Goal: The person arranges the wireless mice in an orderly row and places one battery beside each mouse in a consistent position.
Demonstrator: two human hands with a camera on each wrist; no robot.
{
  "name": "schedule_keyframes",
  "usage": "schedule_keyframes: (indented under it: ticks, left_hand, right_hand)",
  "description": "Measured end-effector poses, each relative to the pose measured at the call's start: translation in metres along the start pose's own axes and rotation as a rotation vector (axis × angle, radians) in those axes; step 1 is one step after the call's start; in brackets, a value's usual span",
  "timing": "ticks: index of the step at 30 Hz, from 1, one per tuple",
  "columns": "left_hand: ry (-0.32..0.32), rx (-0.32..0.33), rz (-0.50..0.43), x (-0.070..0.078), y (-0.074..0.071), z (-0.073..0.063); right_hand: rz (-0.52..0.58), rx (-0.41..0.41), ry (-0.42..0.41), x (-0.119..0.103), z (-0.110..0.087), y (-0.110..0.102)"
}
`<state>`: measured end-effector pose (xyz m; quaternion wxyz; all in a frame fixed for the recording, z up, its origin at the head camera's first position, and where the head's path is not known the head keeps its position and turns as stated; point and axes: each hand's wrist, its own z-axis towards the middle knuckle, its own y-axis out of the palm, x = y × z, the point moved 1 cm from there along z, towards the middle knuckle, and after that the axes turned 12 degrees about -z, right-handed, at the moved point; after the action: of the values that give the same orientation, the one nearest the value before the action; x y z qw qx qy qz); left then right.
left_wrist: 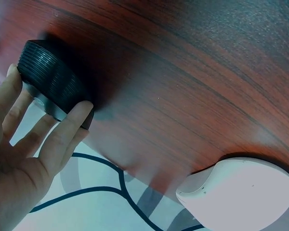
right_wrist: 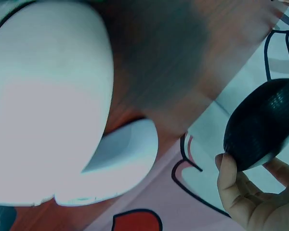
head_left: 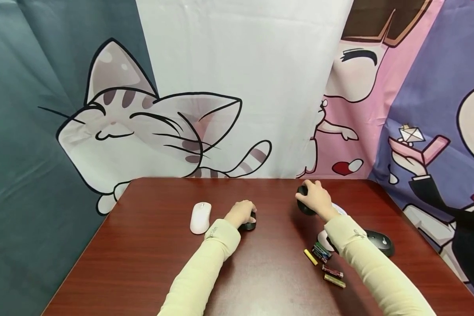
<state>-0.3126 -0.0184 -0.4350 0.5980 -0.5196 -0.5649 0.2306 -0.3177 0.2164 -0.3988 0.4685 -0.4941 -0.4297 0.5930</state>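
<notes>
In the head view my left hand (head_left: 241, 213) grips a black mouse (head_left: 249, 224) at mid-table; whether the mouse touches the wood is unclear. The left wrist view shows fingertips on both ends of this black mouse (left_wrist: 55, 79), its ridged side facing the camera. Farther right, my right hand (head_left: 316, 199) holds another black mouse (head_left: 305, 202) tilted above the tabletop, pinched between thumb and fingers. That black mouse (right_wrist: 262, 125) also shows in the right wrist view. A white mouse (head_left: 200, 218) lies left of my left hand.
Beneath my right forearm are white mice (head_left: 324, 241), partly hidden, and a black mouse (head_left: 380, 242) lies beyond it. Several loose batteries (head_left: 333, 281) lie nearer on the brown table (head_left: 150, 263). A printed cloth (head_left: 245, 52) hangs behind the far edge.
</notes>
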Motion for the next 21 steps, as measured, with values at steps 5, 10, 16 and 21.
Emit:
schedule_keyframes:
  ticks: [5, 10, 16, 21]
  left_hand:
    - [0.015, 0.008, -0.007, 0.001, 0.003, -0.002]
    - [0.007, 0.013, -0.005, 0.002, 0.001, -0.002]
    - [0.006, 0.013, -0.009, 0.001, 0.0, -0.005]
    - [0.004, 0.023, -0.022, 0.001, 0.0, -0.005]
  right_hand:
    - [-0.036, -0.079, 0.001, -0.01, -0.001, 0.012]
    - [-0.07, -0.106, -0.034, -0.022, 0.002, 0.03]
    - [-0.098, -0.175, -0.021, -0.043, 0.001, 0.044]
    - [-0.098, -0.195, -0.019, -0.055, 0.0, 0.052]
